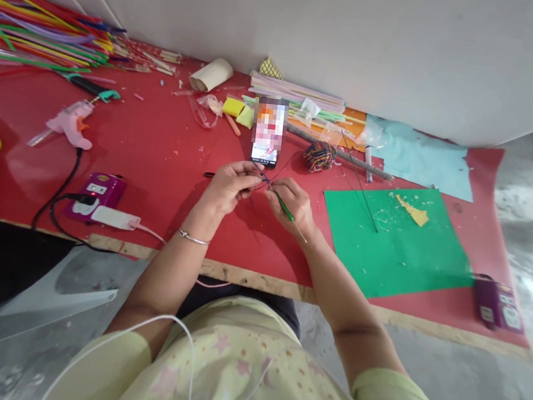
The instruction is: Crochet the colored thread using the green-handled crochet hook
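Pink glue gun lies at ten o'clock on the red mat. Left hand pinches thin dark wires at centre. Right hand, just at its three o'clock, grips a green stick meeting those wires. Phone at twelve o'clock; green sheet at three o'clock.

no readable text, phone screen blurred, purple box print too small

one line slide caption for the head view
Both hands, left hand and right hand, pinch thin wires over a red mat.
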Motion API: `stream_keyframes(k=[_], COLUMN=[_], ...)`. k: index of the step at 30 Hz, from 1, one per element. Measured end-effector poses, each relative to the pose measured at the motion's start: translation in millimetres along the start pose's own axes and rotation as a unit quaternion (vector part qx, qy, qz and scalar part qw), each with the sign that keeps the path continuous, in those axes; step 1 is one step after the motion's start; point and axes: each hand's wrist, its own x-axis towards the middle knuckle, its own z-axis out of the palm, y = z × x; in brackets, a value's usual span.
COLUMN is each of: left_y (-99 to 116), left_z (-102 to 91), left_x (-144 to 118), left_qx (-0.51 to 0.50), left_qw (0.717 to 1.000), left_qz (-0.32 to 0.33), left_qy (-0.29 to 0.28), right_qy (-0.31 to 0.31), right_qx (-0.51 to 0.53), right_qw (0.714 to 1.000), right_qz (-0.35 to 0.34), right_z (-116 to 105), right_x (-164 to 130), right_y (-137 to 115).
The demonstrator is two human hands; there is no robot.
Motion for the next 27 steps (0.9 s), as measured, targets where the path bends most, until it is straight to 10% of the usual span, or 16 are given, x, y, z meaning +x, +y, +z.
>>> stream_keyframes(k=[21,27], left_y=[-4.9,-7.8], left_z=[5.4,8.2], left_x=[-0.2,-0.1], left_qx=[-0.044,-0.073], left_qw=[0.999,0.997], left_qz=[0.020,0.035], left_qy=[-0.019,-0.012], right_qy=[0.004,0.093], right_qx=[0.094,0.365], right_qw=[0.995,0.888], right_qz=[0.042,0.265], right_z=[-1.1,20.6], right_x=[-0.7,-4.8], right_y=[-4.5,-8.2])
